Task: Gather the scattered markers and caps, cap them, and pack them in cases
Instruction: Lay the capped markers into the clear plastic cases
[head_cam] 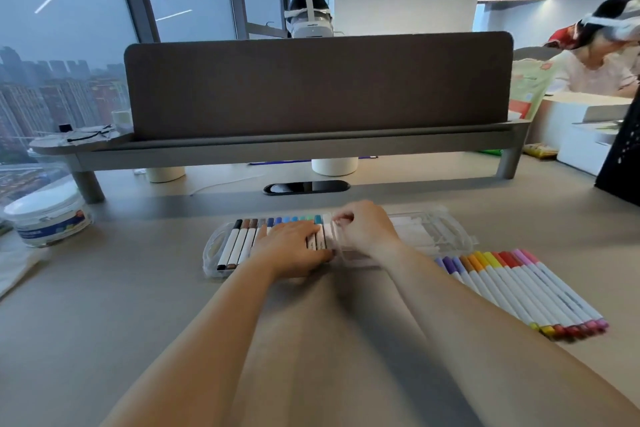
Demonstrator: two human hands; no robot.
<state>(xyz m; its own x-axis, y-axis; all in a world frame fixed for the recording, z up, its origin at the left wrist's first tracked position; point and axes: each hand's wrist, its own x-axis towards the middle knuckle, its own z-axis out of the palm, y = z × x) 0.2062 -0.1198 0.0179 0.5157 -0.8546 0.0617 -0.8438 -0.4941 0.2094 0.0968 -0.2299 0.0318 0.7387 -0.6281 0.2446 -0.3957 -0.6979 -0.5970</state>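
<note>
A clear plastic hinged marker case [212,248] lies opened flat on the pale grey desk [138,305]. Its left half holds a row of white-barrelled markers with black, brown, blue and teal caps [239,241]. The left hand [291,248] rests across that row with its grip spread, fingers straight and pressing the markers down. The right hand [363,229] sits at the case's middle ridge with its fingers curled. Whether its grip pinches a marker or the plastic edge cannot be told.

Just right of the case, a second row of capped markers in purple, orange, yellow, red and pink [519,288] lies loose on the desk. The step in hand appears to be seating the cool-coloured set. The next move likely calls for shifting the loose warm row into the case's right half [434,230], keeping it aligned.
</note>
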